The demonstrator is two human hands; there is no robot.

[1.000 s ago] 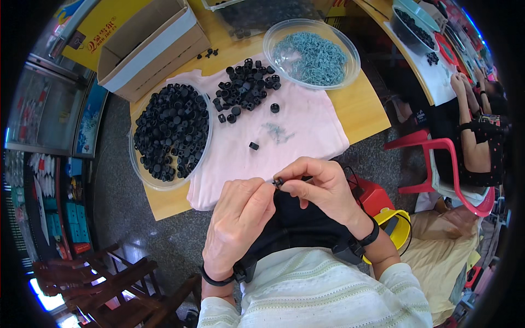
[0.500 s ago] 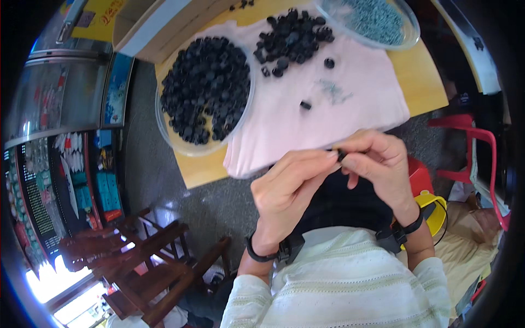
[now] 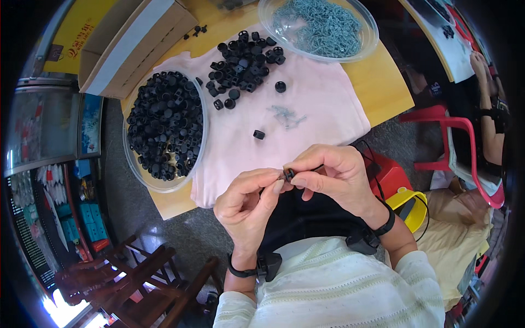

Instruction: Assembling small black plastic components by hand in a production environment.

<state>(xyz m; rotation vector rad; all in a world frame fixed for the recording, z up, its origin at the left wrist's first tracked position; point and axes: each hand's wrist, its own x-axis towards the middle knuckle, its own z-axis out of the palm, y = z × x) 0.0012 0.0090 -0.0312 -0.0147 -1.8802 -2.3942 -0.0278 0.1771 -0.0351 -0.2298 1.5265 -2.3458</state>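
Above my lap both hands meet fingertip to fingertip. My right hand [image 3: 340, 179] is closed, pinching a small black plastic cap [image 3: 289, 175] with its side turned up. Against that cap, my left hand [image 3: 243, 201] pinches a tiny thin piece, apparently a screw [image 3: 281, 176]; the fingers mostly hide it. Beyond my hands, on a pink cloth [image 3: 322, 104], lie a lone black cap [image 3: 258, 134], a little heap of screws [image 3: 287, 116] and a larger pile of black caps [image 3: 243, 63].
A clear round tub [image 3: 198, 164] full of black caps stands at the left, beside a cardboard box [image 3: 136, 44]. Another clear tub [image 3: 373, 41] holds many grey-blue screws. At the right are a red chair [image 3: 474, 142], a yellow object [image 3: 418, 210] and another person's arm [image 3: 495, 139].
The view has shifted, so the table appears further left and lower. My hands have turned slightly, and the black cap with the thin piece beside it shows more clearly between my fingertips.
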